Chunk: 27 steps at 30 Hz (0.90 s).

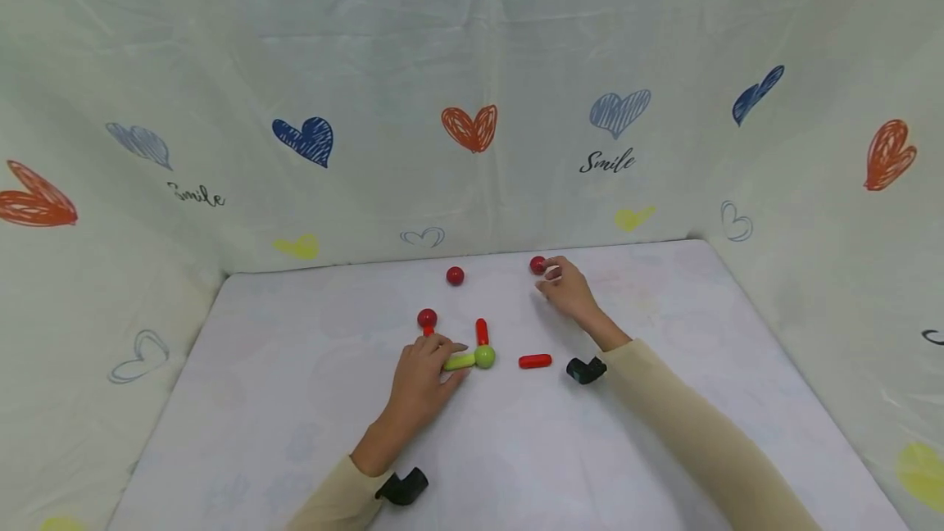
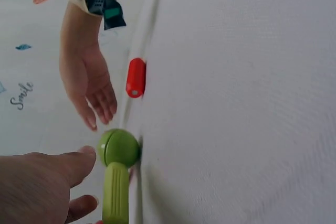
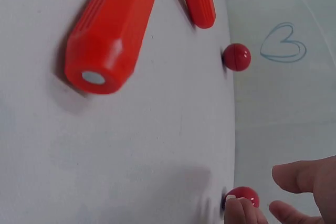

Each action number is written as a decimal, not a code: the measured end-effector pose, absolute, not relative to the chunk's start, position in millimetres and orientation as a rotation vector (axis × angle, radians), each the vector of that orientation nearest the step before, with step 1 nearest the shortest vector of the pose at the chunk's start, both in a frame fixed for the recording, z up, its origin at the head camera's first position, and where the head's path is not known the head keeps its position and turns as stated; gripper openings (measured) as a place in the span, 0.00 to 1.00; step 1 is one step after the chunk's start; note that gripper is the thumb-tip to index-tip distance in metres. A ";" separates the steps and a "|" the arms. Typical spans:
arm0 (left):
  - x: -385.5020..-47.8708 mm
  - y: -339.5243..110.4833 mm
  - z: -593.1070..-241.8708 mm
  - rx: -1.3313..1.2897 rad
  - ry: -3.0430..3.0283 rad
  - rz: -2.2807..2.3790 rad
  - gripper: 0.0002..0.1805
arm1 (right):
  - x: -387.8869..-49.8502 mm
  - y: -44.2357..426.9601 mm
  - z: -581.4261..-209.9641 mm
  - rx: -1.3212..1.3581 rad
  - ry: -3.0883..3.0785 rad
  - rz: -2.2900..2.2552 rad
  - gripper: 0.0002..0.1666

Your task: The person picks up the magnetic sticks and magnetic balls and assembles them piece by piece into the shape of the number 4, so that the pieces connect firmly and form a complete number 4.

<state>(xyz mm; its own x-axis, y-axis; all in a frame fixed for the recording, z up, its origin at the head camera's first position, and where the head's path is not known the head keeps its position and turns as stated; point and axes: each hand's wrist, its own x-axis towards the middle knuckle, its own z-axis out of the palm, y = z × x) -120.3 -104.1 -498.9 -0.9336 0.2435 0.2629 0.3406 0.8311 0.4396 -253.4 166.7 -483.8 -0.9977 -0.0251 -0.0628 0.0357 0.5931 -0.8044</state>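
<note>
My left hand (image 1: pixel 420 379) lies around the left end of a green stick (image 1: pixel 460 361), fingers relaxed, with no grip visible; the far end is hidden by the hand. A green ball (image 1: pixel 484 356) joins that stick to a red stick (image 1: pixel 482 332) pointing backward. Beyond my left fingers, a red ball (image 1: pixel 427 318) touches another red stick, partly covered. At the back, my right hand (image 1: pixel 568 289) has its fingers apart beside a red ball (image 1: pixel 537 265). The right wrist view shows fingertips overlapping this ball (image 3: pixel 247 194), the thumb and forefinger spread.
A loose red stick (image 1: pixel 534 361) lies right of the green ball. Another red ball (image 1: pixel 455 275) sits near the table's back edge. Behind the table (image 1: pixel 295 400) hangs a pale curtain (image 1: pixel 383 129) printed with hearts. Black wrist mounts (image 1: pixel 404 487) protrude from both sleeves.
</note>
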 end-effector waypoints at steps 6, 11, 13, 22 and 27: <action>-124.1 -84.6 -500.1 -0.454 -2.846 -0.700 0.22 | -267.6 167.6 -486.6 0.067 2.783 -1.343 0.29; -125.6 -75.9 -500.9 -0.423 -2.877 -0.692 0.22 | -279.4 168.4 -488.3 0.069 2.793 -1.315 0.30; -126.1 -73.9 -501.6 -0.412 -2.885 -0.689 0.22 | -283.4 168.9 -489.1 0.059 2.793 -1.301 0.30; -129.8 -68.5 -503.0 -0.385 -2.906 -0.702 0.21 | -293.5 165.9 -491.0 -0.024 2.809 -1.251 0.25; -130.2 -67.3 -502.1 -0.371 -2.906 -0.710 0.20 | -292.6 160.8 -492.5 -0.022 2.807 -1.265 0.22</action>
<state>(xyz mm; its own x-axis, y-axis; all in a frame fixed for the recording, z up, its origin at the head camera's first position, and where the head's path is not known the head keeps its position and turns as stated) -130.2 -67.3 -502.1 -0.9618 0.2061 0.1800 0.2659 0.8593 0.4369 -292.6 160.8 -492.5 -0.9980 -0.0385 -0.0510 0.0127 0.6626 -0.7489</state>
